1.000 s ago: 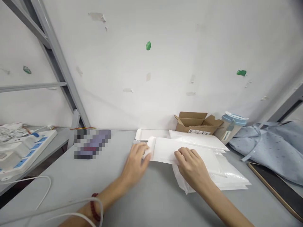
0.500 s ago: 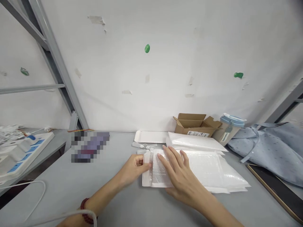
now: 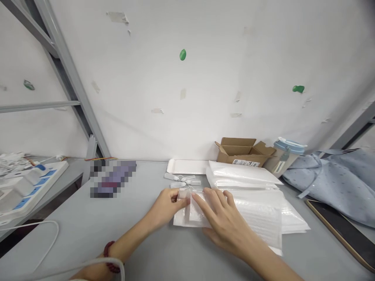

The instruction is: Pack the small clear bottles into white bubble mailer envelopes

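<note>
A white bubble mailer (image 3: 258,218) lies on the grey table in front of me, its right end angled toward me. My left hand (image 3: 170,205) pinches its left end between thumb and fingers. Across the mailer's left half lies my right hand (image 3: 221,212), fingers stretched out over the surface and covering part of it. Just behind my hands are several small white tag-like pieces with thin loops (image 3: 184,182). More white mailers (image 3: 294,218) are partly covered at the right, and a further pile of mailers (image 3: 243,173) lies behind.
A flat white packet (image 3: 187,166) lies by the wall. An opened cardboard box (image 3: 238,152) and a blue-lidded cup (image 3: 285,156) stand at the back right, near a light blue cloth bag (image 3: 334,179) and a phone (image 3: 340,230). At left are a power strip (image 3: 35,187) and a white cable (image 3: 55,238).
The mailer under my hands has turned, its right end swinging toward me and apart from the mailers beneath. More of the small white pieces behind my hands now show.
</note>
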Demonstrator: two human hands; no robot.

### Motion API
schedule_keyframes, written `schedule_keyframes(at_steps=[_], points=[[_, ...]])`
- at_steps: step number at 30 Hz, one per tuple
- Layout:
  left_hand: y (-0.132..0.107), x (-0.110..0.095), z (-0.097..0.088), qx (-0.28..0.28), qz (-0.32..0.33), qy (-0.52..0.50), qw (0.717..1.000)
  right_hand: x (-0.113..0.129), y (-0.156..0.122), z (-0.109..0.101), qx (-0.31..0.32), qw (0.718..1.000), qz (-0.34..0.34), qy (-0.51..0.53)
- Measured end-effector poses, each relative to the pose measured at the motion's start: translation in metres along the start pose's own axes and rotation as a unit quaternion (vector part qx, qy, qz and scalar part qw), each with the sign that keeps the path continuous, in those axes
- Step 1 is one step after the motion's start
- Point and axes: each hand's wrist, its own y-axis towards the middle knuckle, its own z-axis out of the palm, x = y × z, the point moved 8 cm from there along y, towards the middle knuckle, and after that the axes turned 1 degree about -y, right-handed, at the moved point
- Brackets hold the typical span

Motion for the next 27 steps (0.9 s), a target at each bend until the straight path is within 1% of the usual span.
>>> schedule_keyframes(at_steps=[4, 6, 8, 10, 12, 14, 16, 18, 21, 24, 27], points=[[0.002, -0.008, -0.024, -0.084, 0.024, 0.106, 0.991, -0.009, 0.0, -0.002, -0.009, 0.999, 0.04, -0.027], [0.002, -0.012, -0.035, -0.111, 0.038, 0.186, 0.975, -0.021, -0.001, 0.0, -0.008, 0.997, 0.072, -0.041], [0.001, -0.014, -0.041, -0.125, 0.059, 0.281, 0.95, -0.035, -0.002, 0.002, -0.006, 0.993, 0.107, -0.055], [0.001, -0.013, -0.041, -0.123, 0.082, 0.361, 0.921, -0.048, -0.004, 0.005, -0.003, 0.989, 0.135, -0.062], [0.001, -0.009, -0.035, -0.103, 0.098, 0.418, 0.897, -0.056, -0.005, 0.008, 0.004, 0.987, 0.153, -0.055], [0.001, -0.003, -0.026, -0.07, 0.103, 0.459, 0.879, -0.059, -0.006, 0.009, 0.011, 0.986, 0.163, -0.044], [0.002, 0.002, -0.018, -0.036, 0.098, 0.481, 0.871, -0.058, -0.006, 0.009, 0.014, 0.986, 0.164, -0.035], [0.002, 0.004, -0.015, -0.016, 0.087, 0.483, 0.871, -0.056, -0.005, 0.008, 0.017, 0.986, 0.162, -0.027], [0.002, 0.002, -0.02, 0.002, 0.072, 0.453, 0.888, -0.054, -0.005, 0.01, 0.025, 0.986, 0.163, -0.017], [0.001, -0.006, -0.033, 0.005, 0.054, 0.41, 0.91, -0.055, -0.005, 0.013, 0.032, 0.986, 0.165, -0.008], [-0.001, -0.018, -0.051, -0.021, 0.037, 0.375, 0.926, -0.055, -0.005, 0.015, 0.039, 0.986, 0.161, 0.001]])
